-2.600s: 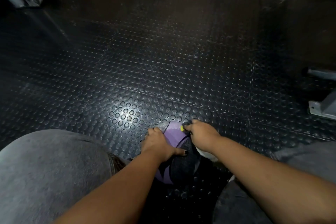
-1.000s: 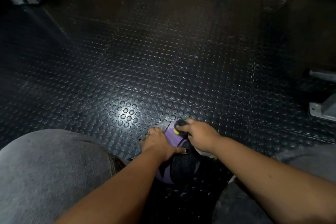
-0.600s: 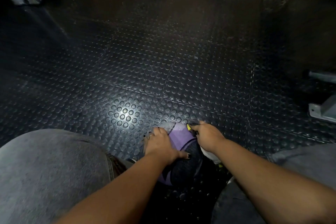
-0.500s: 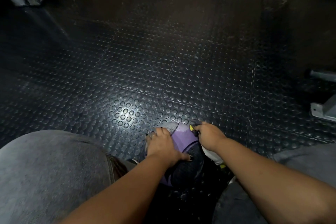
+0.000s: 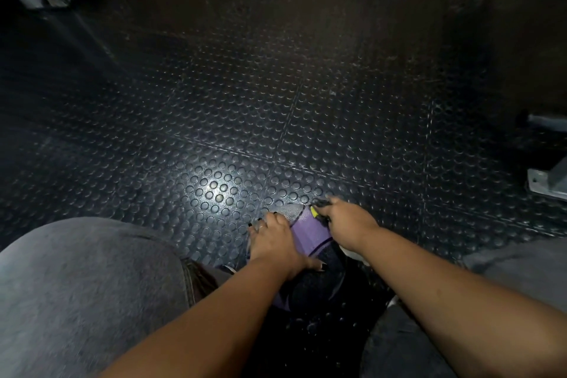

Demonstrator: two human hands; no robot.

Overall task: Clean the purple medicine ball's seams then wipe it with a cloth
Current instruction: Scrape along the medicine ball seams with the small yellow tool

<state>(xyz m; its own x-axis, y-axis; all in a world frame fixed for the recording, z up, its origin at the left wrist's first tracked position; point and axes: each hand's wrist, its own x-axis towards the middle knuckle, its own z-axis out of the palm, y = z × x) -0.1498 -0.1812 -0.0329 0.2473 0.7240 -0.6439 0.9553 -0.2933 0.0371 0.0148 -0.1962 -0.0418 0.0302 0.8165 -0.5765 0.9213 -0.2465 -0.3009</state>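
- Purple medicine ball on studded floor, between the knees.
- Left hand spread flat on top, steadying it.
- Right hand closed on small yellow-tipped tool (brush, probably) at far seam.
- Seam step under way; next, turn ball to fresh seam.

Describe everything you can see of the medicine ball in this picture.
The medicine ball sits on the studded black floor between the person's knees. Its panels are purple and black, with a greyish patch at the far top, divided by curved seams; the surface looks matte and grippy. The left hand lies flat over its top left side. The right hand holds a small tool with a yellow part at its upper right edge. Its lower half is in shadow.
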